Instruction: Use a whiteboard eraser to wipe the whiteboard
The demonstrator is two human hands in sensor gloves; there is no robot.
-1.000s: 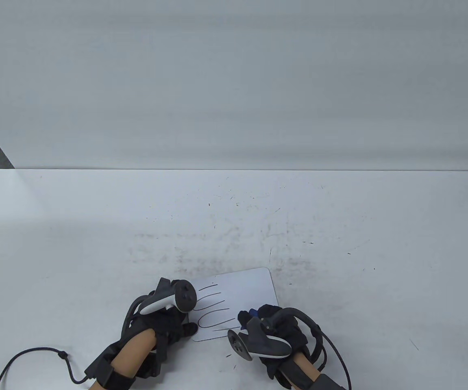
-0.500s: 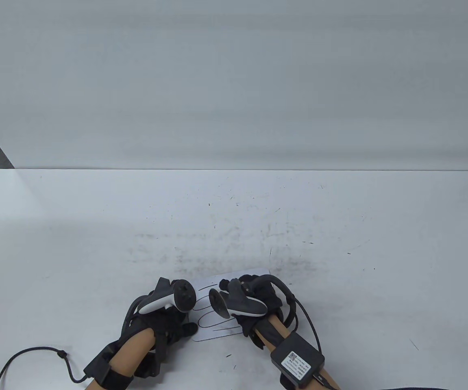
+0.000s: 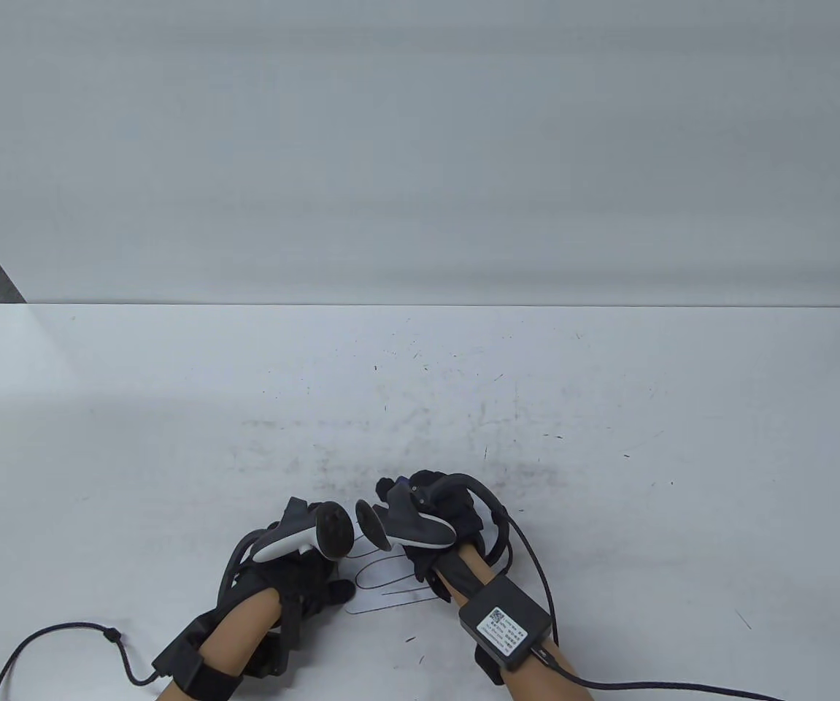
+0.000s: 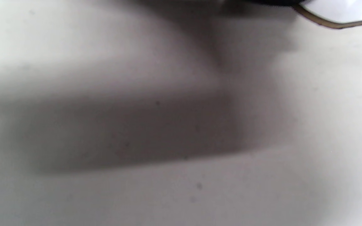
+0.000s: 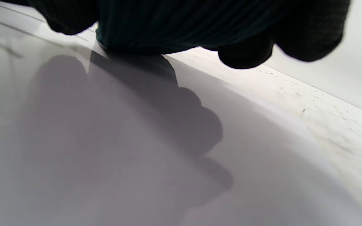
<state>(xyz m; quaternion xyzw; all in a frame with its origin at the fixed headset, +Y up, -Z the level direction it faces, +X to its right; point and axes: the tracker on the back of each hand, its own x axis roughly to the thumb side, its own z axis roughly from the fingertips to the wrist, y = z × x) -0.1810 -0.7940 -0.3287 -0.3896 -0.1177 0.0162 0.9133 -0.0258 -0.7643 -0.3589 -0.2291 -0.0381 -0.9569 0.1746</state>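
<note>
A small whiteboard (image 3: 390,586) lies on the table near the front edge, with black marker lines on its near part. My right hand (image 3: 438,511) grips a dark whiteboard eraser, of which a blue corner (image 3: 403,481) shows, and presses it on the board's far part. In the right wrist view the gloved fingers (image 5: 247,55) hold the ribbed eraser (image 5: 174,28) down on the board (image 5: 121,157). My left hand (image 3: 314,577) rests on the board's left edge, thumb (image 3: 339,590) out. The left wrist view shows a corner of the board (image 4: 344,12).
The white table (image 3: 609,409) carries faint smudges and small dark specks around the middle. A white backdrop (image 3: 420,146) rises behind it. Cables trail from both wrists along the front edge (image 3: 62,635).
My right hand has carried the eraser from the board's near right corner up and leftward across the board to its far edge. The upper marker lines no longer show. My left hand has stayed put.
</note>
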